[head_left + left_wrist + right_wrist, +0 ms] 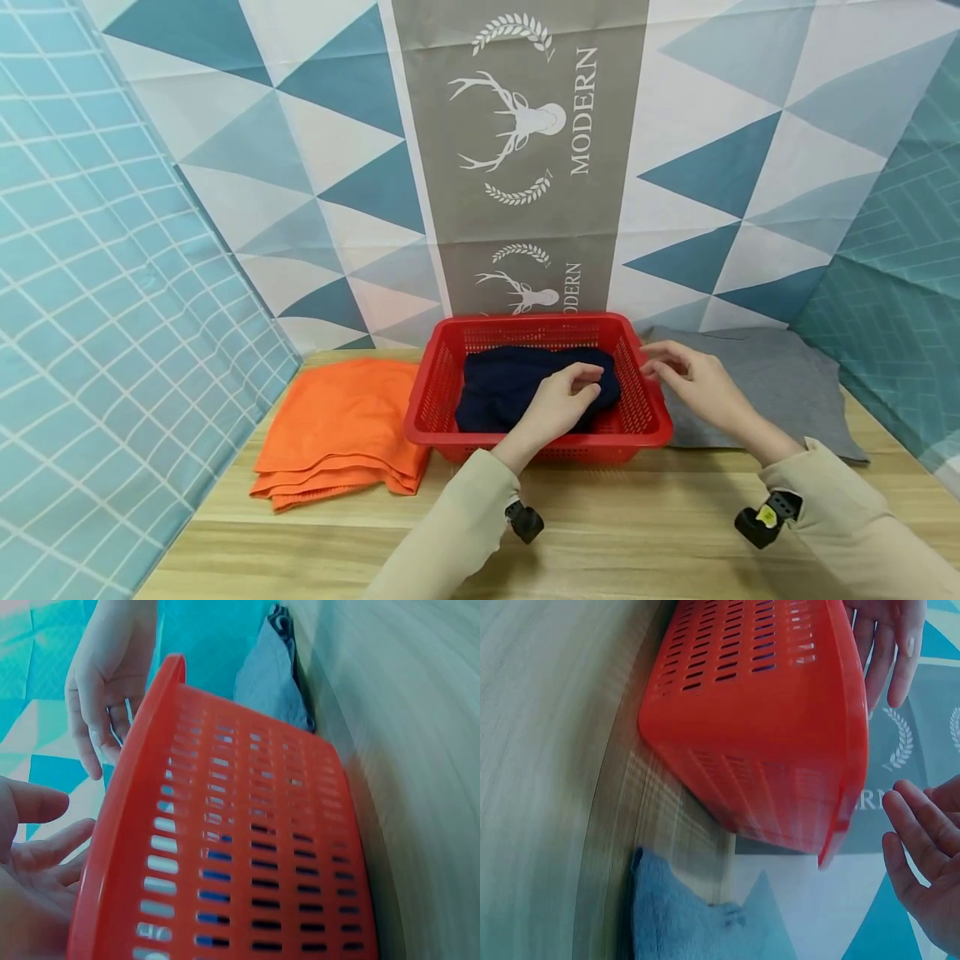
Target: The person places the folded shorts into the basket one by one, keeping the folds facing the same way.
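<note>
On the wooden worktop [615,533] we see a folded orange cloth [341,429] lying just left of a red plastic basket [431,392], its edge touching or nearly touching the basket's left wall, and a grey cloth [780,375] spread flat on the right, partly tucked behind the basket's right side. Behind them hangs a backdrop of blue, grey and white triangles with a grey stag banner [521,133], and teal tiled panels close in both sides. The basket's slotted walls stand between the wrist cameras and what lies inside; through the slots in the left wrist view only dark blue shows. Inside the basket rests a folded dark blue cloth [502,387], filling most of the floor. Our left hand [558,404] reaches over the near rim into the basket and lies on the blue cloth's right part, fingers bent with thumb and forefinger close together at the fabric; we cannot tell if they actually pinch it. Our right hand [693,379] hovers just outside the basket's right rim, above the grey cloth, fingers loosely curved and holding nothing, its fingertips close to the rim but apart from the blue cloth.
</note>
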Tool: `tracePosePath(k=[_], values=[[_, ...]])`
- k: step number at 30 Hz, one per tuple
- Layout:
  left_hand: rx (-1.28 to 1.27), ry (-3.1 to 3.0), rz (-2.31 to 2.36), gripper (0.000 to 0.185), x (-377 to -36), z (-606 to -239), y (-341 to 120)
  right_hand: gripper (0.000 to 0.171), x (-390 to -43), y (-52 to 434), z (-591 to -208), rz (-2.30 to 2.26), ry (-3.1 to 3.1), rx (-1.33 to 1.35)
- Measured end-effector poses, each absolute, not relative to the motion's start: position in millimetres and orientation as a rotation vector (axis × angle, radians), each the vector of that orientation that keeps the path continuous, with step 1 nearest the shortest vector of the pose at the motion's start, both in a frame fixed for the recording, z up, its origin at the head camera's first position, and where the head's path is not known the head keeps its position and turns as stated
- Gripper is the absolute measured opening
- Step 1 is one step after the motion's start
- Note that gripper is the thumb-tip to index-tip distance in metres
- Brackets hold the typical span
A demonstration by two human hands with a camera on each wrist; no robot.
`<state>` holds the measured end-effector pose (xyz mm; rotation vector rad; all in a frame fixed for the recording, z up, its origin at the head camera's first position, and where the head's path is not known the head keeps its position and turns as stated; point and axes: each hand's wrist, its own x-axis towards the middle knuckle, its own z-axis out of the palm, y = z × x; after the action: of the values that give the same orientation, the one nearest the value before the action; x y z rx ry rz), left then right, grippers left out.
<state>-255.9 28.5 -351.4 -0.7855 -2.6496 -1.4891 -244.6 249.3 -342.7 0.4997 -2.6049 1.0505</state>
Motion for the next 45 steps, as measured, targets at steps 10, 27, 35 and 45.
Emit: tracePosePath(k=[10,27,35,45], values=[[-0.819,-2.646,-1.563,0.025,-243,-348,49,0.026,-236,264,-343,1.001,-2.582,0.457],[-0.903,-2.628,-1.508,0.023,-217,-356,90,0.03,-220,291,-355,0.969,-2.532,0.418],[-0.943,-2.651,-1.447,0.027,-206,-360,111,0.038,-213,305,-364,0.951,-2.536,0.4],[-1.081,-2.666,-1.35,0.031,-196,-360,127,0.037,-207,322,-370,0.925,-2.56,0.338]])
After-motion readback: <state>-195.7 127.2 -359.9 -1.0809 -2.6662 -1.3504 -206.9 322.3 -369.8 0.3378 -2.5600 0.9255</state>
